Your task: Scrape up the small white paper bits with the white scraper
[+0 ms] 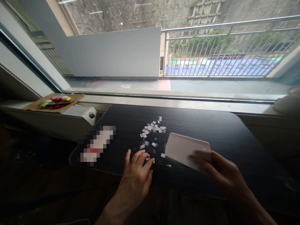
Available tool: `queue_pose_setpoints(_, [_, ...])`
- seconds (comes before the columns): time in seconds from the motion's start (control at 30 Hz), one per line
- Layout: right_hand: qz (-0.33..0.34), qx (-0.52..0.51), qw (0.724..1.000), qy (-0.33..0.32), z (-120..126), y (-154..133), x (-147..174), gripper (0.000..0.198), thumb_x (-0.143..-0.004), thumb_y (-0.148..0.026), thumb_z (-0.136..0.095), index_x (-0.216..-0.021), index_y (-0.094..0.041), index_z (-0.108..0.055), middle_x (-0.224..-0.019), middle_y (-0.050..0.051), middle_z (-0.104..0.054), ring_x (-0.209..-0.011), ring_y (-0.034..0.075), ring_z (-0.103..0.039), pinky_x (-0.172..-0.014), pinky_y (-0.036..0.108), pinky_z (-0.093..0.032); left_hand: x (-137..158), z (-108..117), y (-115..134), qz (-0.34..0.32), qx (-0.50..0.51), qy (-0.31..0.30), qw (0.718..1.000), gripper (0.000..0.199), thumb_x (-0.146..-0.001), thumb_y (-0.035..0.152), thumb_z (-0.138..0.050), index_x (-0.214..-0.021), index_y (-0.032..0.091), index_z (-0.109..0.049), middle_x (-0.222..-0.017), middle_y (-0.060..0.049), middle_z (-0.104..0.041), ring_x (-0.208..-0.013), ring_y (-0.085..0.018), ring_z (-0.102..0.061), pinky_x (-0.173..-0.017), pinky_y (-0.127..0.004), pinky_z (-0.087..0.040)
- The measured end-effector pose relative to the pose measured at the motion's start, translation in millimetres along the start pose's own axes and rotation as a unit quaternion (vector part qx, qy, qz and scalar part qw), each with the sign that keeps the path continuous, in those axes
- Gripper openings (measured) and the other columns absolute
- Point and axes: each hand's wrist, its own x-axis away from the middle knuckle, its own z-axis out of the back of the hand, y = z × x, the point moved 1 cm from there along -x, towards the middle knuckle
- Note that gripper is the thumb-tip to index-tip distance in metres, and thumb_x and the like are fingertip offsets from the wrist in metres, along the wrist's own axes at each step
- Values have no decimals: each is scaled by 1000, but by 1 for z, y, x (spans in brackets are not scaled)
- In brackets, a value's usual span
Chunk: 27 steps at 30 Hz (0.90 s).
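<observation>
My right hand point(221, 168) grips a pale, flat rectangular piece with rounded corners point(187, 150) by its right end, thumb on the near face. The piece is tilted above the dark table point(206, 122); whether it is a card or a shallow lid I cannot tell. My left hand point(138, 172) is palm down at the near table edge, fingers bent and apart. Its fingertips are at a few small white scraps point(153, 160), partly hidden by the fingers. Beyond it lies a loose pile of small white and clear scraps point(153, 126), with several others scattered toward me.
A pixelated pale and red item point(98, 145) lies at the table's left. Behind it are a white slotted box with a knob point(81, 112) and cardboard point(32, 105) with colourful items on the ledge. A window sill point(175, 101) borders the far edge. A rounded white object point(288, 103) stands right.
</observation>
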Motion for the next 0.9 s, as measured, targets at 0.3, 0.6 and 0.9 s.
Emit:
queue_pose_setpoints(0.3, [22,80,996,22,5,-7,7,29,-78,-40,-62,-99,-24,-73,-97,3,-79,-93,26,-73,-82,31,-58,29,13,-19,19,-26,24,999,32,-89,12,-45,-116,24,-56,-113,-8,-61,-118,-26,-52,-104,-62,-32])
queue_pose_setpoints(0.6, [69,67,992,-82,-30,-19,5,24,-80,-33,-57,-94,-20,-73,-93,5,-80,-84,24,-74,-72,30,-59,43,18,-24,46,-32,48,997,31,-87,13,-48,-114,24,-60,-111,-7,-64,-115,-27,-56,-103,-60,-35])
queue_pose_setpoints(0.9, [94,90,989,-68,-33,-26,0,25,-80,-33,-56,-95,-21,-73,-93,6,-80,-82,26,-74,-69,32,-59,44,15,-22,48,-19,38,998,32,-89,12,-46,-116,24,-56,-113,-9,-62,-117,-27,-54,-101,-65,-35])
